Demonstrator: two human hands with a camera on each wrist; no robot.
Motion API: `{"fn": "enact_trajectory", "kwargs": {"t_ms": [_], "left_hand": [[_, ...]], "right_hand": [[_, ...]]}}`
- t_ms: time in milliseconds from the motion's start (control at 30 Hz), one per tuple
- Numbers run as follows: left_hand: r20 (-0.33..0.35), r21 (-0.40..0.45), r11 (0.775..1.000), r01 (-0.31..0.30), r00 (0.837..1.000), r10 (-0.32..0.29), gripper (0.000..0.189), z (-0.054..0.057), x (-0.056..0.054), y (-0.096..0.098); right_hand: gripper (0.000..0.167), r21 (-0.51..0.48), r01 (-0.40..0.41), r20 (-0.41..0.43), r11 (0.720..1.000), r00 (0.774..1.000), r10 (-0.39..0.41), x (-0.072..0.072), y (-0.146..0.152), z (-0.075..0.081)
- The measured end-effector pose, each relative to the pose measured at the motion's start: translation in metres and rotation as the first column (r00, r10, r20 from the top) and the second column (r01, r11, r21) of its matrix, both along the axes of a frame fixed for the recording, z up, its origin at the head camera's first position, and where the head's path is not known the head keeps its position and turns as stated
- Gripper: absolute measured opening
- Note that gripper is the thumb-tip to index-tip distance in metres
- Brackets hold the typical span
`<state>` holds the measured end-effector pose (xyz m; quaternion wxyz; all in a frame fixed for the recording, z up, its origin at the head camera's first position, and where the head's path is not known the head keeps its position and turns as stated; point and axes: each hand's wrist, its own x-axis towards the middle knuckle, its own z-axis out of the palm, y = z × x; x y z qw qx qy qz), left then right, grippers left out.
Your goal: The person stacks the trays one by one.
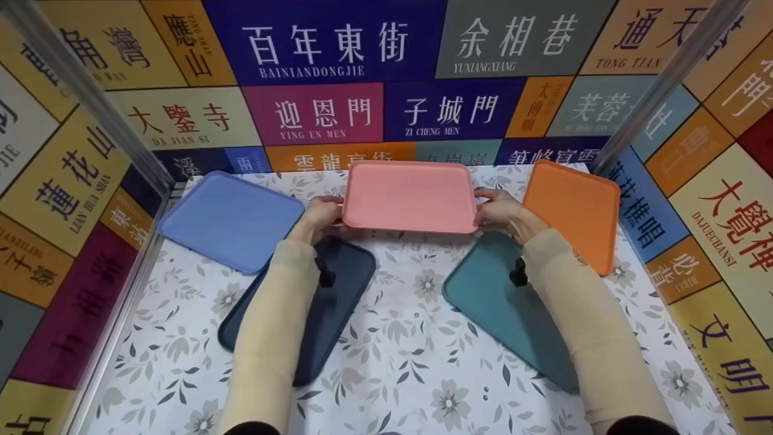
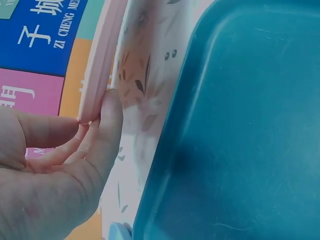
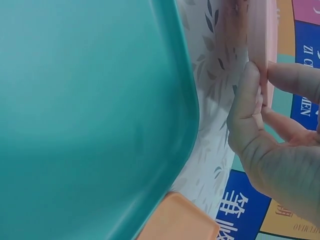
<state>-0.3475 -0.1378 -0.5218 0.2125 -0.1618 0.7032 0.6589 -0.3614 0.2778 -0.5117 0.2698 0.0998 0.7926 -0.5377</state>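
A pink rectangular tray [image 1: 410,196] is held at the back middle of the table, its near edge slightly lower in the head view. My left hand [image 1: 321,219] pinches its left end, with thumb and fingers on opposite faces in the left wrist view. At the other end, my right hand [image 1: 506,212] grips the rim the same way. The navy tray [image 1: 338,302] lies below my left forearm, which covers part of it. Under my right forearm lies a teal tray [image 1: 495,302], also partly hidden.
A periwinkle blue tray [image 1: 232,220] lies at the back left, overlapping the navy tray in the head view. The orange tray [image 1: 580,211] sits at the back right. Printed panels [image 1: 314,115] wall the flower-patterned tabletop [image 1: 416,362] at the back and sides.
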Motion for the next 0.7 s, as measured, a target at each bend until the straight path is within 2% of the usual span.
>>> {"fn": "enact_trajectory", "kwargs": {"t_ms": [267,500,700], "left_hand": [[0.002,0.027,0.999,0.025,1.000,-0.025,0.049,0.008,0.007,-0.008],[0.016,0.096,0.995,0.039,0.999,-0.041,0.036,0.009,0.009,-0.014],[0.012,0.120,0.992,0.032,0.999,-0.033,0.034,0.008,0.013,-0.016]], "right_hand": [[0.091,0.006,-0.034,0.001,0.999,0.999,0.034,0.001,0.001,0.006],[0.090,0.041,-0.049,0.006,0.998,0.999,0.049,0.002,0.003,0.011],[0.090,0.037,-0.058,-0.004,0.998,0.998,0.058,0.008,0.007,0.013]]}}
